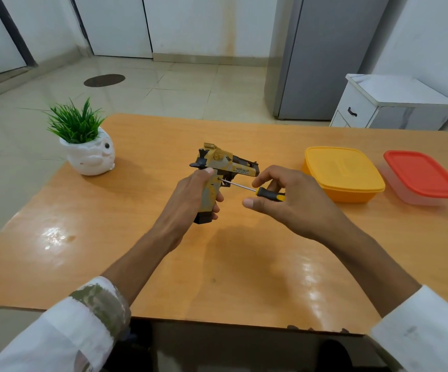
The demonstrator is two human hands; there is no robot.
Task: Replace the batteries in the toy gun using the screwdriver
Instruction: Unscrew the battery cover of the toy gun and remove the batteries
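Head view: left hand [190, 196] grips toy gun [224, 167]; right hand [290, 200] pinches screwdriver [252, 189].

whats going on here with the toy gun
A person is working on a toy gun over the table. The left hand grips it by the handle, and the right hand holds a screwdriver with its tip at the side of the handle, apparently on a screw. No batteries show yet. A potted plant, a yellow box and a red-lidded box sit on the table.
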